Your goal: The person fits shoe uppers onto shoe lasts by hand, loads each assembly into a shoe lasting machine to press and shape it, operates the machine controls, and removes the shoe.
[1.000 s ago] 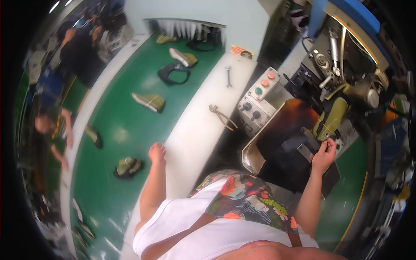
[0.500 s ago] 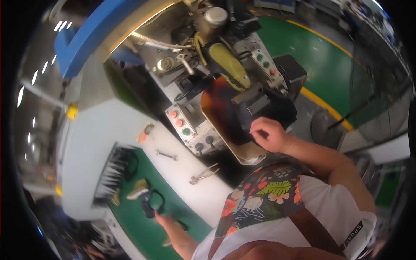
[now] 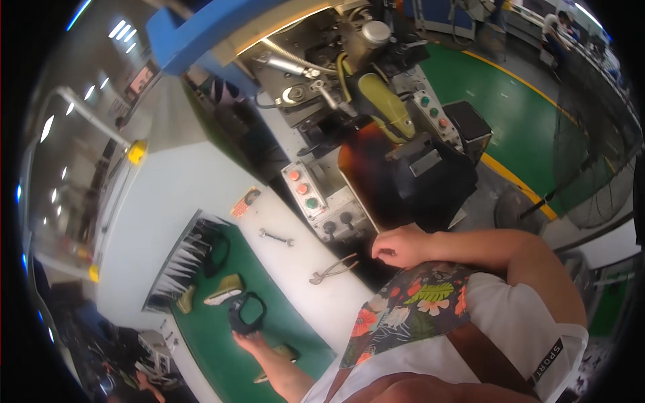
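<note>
My left hand (image 3: pixel 250 341) is over a green conveyor belt (image 3: pixel 295 329), its fingers closed on the lower end of a black shoe upper (image 3: pixel 245 314) with a looped strap. Beside that lies an olive shoe piece (image 3: pixel 225 289) with a pale edge. Another olive piece (image 3: pixel 185 299) is near the bristle curtain, and one more (image 3: pixel 285 354) is partly behind my left forearm. My right hand (image 3: pixel 401 246) is in front of the machine with its fingers curled in and nothing visible in them. In the machine sits an olive shoe form (image 3: pixel 384 104), above a dark cover (image 3: pixel 430 174).
An open-end wrench (image 3: pixel 276 238) and metal pincers (image 3: pixel 332 270) lie on the white ledge. A grey tunnel housing (image 3: pixel 161 195) with a bristle curtain (image 3: pixel 185 262) spans the belt. Button panels (image 3: pixel 304 189) flank the machine. A black fan cage (image 3: pixel 598 134) stands to the right.
My right hand has drawn back left and down from the dark cover. The black upper in my left hand has turned, its loop now facing up. The whole view has shifted.
</note>
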Motion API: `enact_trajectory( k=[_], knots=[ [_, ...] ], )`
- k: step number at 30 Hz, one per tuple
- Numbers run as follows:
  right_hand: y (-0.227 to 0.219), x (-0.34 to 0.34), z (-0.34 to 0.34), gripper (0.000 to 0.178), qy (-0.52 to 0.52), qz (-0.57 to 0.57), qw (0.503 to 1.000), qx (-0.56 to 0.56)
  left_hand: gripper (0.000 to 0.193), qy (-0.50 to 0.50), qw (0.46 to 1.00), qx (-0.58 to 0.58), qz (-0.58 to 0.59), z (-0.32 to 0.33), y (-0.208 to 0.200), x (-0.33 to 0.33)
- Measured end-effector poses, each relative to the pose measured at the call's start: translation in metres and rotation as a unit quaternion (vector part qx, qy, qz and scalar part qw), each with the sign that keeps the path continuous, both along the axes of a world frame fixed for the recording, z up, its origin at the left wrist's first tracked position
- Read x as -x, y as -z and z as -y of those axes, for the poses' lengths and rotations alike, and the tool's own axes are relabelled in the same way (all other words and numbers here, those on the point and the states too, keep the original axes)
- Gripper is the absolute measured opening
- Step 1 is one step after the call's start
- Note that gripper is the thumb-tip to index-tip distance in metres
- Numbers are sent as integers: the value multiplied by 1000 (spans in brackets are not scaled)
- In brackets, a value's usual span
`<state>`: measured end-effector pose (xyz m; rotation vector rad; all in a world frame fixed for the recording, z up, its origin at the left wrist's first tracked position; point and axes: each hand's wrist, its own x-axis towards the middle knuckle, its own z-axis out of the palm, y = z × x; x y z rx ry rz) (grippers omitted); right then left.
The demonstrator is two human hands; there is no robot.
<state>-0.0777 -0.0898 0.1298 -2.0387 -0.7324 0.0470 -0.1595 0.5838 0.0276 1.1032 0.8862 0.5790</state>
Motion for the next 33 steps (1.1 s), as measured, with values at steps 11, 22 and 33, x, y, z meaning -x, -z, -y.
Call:
enact_trajectory(
  k=[11,22,33],
  knots=[
    [26,2,-34,15,-114,-126,985,5,114,-38,987,133,-85,-18,12,1],
    [24,-2,-21,17,-30,-200,979,-17,84,50,978,3,205,55,-73,-43],
    [-26,-34,-108,72,-58,274,958,60,88,307,840,97,437,327,-110,-5]
  ],
)
